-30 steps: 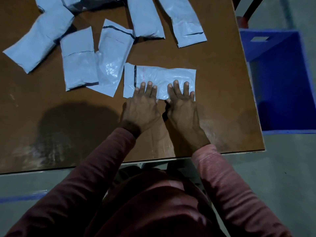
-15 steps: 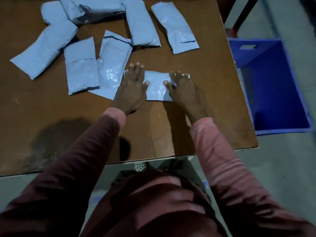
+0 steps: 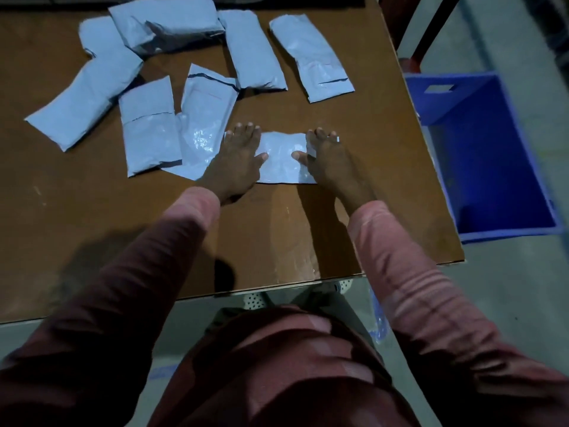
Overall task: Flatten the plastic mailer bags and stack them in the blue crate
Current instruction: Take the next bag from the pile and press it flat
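Observation:
A pale blue-grey mailer bag (image 3: 281, 158) lies flat and crosswise on the brown table (image 3: 92, 217). My left hand (image 3: 237, 163) rests palm down on its left end and my right hand (image 3: 328, 158) palm down on its right end, fingers spread, thumbs pointing at each other. Only the bag's middle strip shows between them. Several more mailer bags (image 3: 147, 127) lie scattered farther back, some puffy and creased. The blue crate (image 3: 492, 155) stands on the floor to the right of the table, with nothing visible inside.
The table's right edge (image 3: 431, 167) runs close along the crate. A dark chair leg (image 3: 431, 26) stands at the back right. Grey floor lies below the near table edge, by my legs.
Both hands have slid forward and apart, from the bag's near edge a second ago onto its two ends. The view has shifted, so the bags and crate sit lower in the frame.

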{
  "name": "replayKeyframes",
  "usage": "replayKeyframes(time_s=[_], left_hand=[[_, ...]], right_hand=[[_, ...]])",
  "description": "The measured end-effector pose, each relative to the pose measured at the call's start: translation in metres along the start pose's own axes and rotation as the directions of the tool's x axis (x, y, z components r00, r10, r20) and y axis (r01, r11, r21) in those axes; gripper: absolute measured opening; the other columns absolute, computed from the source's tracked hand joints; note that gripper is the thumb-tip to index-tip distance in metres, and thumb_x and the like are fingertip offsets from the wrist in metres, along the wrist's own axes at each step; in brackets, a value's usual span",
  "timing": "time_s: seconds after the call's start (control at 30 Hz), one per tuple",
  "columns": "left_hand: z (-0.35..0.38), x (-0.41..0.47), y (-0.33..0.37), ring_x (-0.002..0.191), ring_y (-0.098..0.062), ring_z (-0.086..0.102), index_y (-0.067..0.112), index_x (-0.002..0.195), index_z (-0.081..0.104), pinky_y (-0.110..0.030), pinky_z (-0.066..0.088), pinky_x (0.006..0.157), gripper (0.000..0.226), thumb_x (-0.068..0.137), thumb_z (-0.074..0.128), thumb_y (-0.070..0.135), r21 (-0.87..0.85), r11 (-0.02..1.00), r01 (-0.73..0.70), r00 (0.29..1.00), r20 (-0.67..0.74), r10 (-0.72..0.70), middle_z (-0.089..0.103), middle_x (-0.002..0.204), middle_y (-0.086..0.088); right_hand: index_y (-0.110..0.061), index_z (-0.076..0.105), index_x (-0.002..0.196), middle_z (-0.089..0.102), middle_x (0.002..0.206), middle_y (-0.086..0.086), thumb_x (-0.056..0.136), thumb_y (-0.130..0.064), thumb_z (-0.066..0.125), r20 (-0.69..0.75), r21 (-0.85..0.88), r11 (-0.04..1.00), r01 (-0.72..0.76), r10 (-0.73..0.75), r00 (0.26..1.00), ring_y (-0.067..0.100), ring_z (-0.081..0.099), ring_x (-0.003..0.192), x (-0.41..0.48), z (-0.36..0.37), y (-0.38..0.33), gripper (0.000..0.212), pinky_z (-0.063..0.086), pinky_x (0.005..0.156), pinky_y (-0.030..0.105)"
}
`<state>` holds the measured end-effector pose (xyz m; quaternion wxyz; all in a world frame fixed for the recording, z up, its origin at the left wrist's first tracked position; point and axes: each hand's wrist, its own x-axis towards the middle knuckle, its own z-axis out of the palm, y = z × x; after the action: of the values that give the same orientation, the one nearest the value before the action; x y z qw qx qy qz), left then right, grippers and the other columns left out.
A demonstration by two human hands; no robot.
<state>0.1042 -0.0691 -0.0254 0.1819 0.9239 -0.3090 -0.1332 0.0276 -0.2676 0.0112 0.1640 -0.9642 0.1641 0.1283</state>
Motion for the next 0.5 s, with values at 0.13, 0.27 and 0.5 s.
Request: replayKeyframes(time_s=[0.13, 0.27, 0.5], left_hand=[[-0.032, 0.013, -0.009, 0.140, -0.042, 0.043, 0.012, 0.157, 0.036, -0.051, 0.022, 0.122, 0.082, 0.091, 0.077, 0.037, 0.064, 0.997, -0.034, 0.997, 0.078, 0.029, 0.050, 0.149, -0.018], [-0.053, 0.013, 0.012, 0.103, -0.036, 0.052, 0.016, 0.097, 0.059, -0.038, 0.038, 0.080, 0.053, 0.067, 0.093, 0.045, 0.175, 0.983, -0.051, 0.999, -0.008, 0.053, 0.061, 0.105, -0.016], [-0.052, -0.027, 0.037, 0.092, -0.034, 0.057, 0.011, 0.103, 0.066, -0.041, 0.042, 0.081, 0.023, 0.081, 0.061, 0.008, 0.193, 0.967, -0.164, 0.811, -0.532, 0.244, 0.067, 0.098, -0.013]], right_hand=[[-0.028, 0.005, 0.164, 0.016, 0.171, 0.005, 0.089, -0.045, 0.076, 0.086, 0.123, 0.990, 0.063, -0.074, 0.994, 0.036, 0.014, 0.156, 0.006, -0.020, 0.012, 0.105, 0.022, 0.123, 0.059], [-0.029, 0.039, 0.153, 0.041, 0.158, 0.006, 0.069, -0.038, 0.094, 0.045, 0.111, 0.985, 0.130, -0.135, 0.990, 0.035, 0.044, 0.140, 0.004, -0.043, 0.008, 0.101, 0.046, 0.107, 0.048], [-0.024, 0.072, 0.108, 0.060, 0.110, 0.006, 0.078, -0.008, 0.076, -0.554, -0.027, 0.950, 0.311, -0.273, 0.786, 0.027, 0.057, 0.102, -0.027, -0.031, 0.024, 0.034, 0.043, 0.078, 0.033]])
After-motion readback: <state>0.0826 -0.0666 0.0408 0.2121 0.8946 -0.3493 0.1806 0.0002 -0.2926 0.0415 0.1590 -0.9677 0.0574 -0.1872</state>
